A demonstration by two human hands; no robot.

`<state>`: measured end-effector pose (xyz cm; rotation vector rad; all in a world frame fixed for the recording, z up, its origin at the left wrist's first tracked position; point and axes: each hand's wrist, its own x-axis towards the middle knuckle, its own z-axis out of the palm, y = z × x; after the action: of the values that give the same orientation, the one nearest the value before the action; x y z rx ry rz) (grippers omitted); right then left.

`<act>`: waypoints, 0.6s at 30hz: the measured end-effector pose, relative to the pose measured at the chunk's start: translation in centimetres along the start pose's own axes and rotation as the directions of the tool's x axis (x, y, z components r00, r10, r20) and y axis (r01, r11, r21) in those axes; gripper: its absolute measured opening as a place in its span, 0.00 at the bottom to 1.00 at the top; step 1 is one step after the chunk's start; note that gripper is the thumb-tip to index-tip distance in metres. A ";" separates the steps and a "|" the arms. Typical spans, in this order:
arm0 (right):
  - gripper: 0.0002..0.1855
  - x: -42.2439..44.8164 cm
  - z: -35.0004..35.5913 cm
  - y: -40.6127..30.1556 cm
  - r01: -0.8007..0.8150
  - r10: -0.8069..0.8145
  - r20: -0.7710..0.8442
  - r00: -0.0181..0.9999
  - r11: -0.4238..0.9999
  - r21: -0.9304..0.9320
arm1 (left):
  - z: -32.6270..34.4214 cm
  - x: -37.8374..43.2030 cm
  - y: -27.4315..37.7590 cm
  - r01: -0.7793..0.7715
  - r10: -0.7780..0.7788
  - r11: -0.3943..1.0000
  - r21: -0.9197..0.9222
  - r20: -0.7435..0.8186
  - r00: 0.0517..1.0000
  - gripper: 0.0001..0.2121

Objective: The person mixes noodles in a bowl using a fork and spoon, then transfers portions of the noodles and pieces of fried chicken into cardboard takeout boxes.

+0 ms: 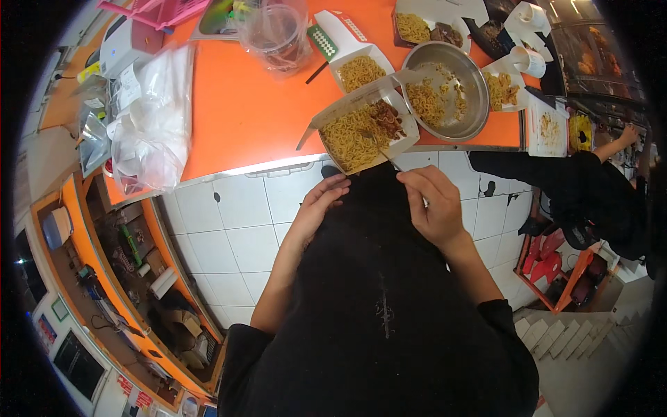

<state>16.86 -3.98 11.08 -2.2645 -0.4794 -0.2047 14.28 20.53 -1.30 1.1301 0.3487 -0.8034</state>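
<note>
An open paper food box (410,133) sits at the front edge of the orange table, its flap raised at the back. Yellow noodles (344,136) fill it, with reddish-brown shredded topping (386,119) at the right end. My right hand (435,206) grips the handle of a metal utensil (384,155), probably a fork, whose head rests among the noodles. Close to the box's near left corner is my left hand (323,203), fingers loosely bent and apart, with nothing seen in it. Whether its fingertips touch the box is unclear.
A steel bowl (471,117) with leftover noodles stands right of the box. More noodle boxes (388,65) lie behind. Plastic bags (161,114) and a bagged clear tub (273,28) occupy the left and back. At far right, another person's arm (615,146) reaches over a counter.
</note>
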 end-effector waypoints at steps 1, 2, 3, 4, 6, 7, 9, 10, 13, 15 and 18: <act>0.12 0.1 -0.7 0.0 -0.022 0.022 0.009 1.000 1.000 0.006 | 0.1 0.0 -0.1 0.001 -0.001 1.000 -0.003 0.001 1.000 0.22; 0.10 0.1 -1.4 0.2 -0.045 0.044 0.017 0.999 0.999 0.013 | 0.2 0.0 -0.3 0.008 -0.008 1.000 0.002 -0.006 1.000 0.22; 0.10 -0.2 -1.9 0.3 -0.043 0.043 0.016 0.999 0.999 0.013 | 0.2 0.0 -0.3 0.013 -0.013 1.000 0.010 -0.013 1.000 0.22; 0.09 -0.7 -2.5 0.4 -0.076 0.077 -0.058 0.995 0.997 0.028 | 0.4 0.0 -0.4 0.012 -0.012 1.000 0.010 -0.014 1.000 0.22; 0.08 -1.7 -3.1 1.6 -0.102 0.102 -0.190 0.977 0.995 0.008 | 0.8 0.0 -0.1 0.024 -0.023 0.999 0.025 -0.018 1.000 0.22; 0.08 -2.3 -2.5 2.4 -0.105 0.105 -0.190 0.976 0.994 0.011 | 0.9 0.0 -0.1 0.027 -0.027 0.999 0.027 -0.020 0.999 0.22; 0.07 -3.6 -0.8 4.2 -0.273 0.296 -0.302 0.906 0.955 0.116 | 1.0 0.1 -0.2 0.032 -0.032 0.999 0.020 -0.023 0.999 0.22; 0.07 -4.2 0.0 4.9 -0.318 0.353 -0.304 0.885 0.935 0.158 | 1.1 0.1 -0.2 0.033 -0.033 0.999 0.022 -0.028 0.999 0.22; 0.08 -4.9 2.6 6.7 -0.355 0.423 -0.360 0.832 0.903 0.241 | 1.2 0.2 -0.1 0.046 -0.044 0.998 0.035 -0.036 0.998 0.22; 0.10 -5.1 3.9 7.4 -0.329 0.434 -0.372 0.821 0.890 0.315 | 1.2 0.2 -0.1 0.042 -0.041 0.999 0.010 -0.046 0.998 0.23; 0.11 -5.3 4.4 7.5 -0.250 0.484 -0.415 0.770 0.828 0.501 | 1.5 0.0 0.2 0.048 -0.047 0.998 0.031 -0.052 0.998 0.23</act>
<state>15.04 -6.72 1.46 -1.7226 0.2230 -0.4556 14.23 19.19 -0.56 1.1774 0.4078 -0.8253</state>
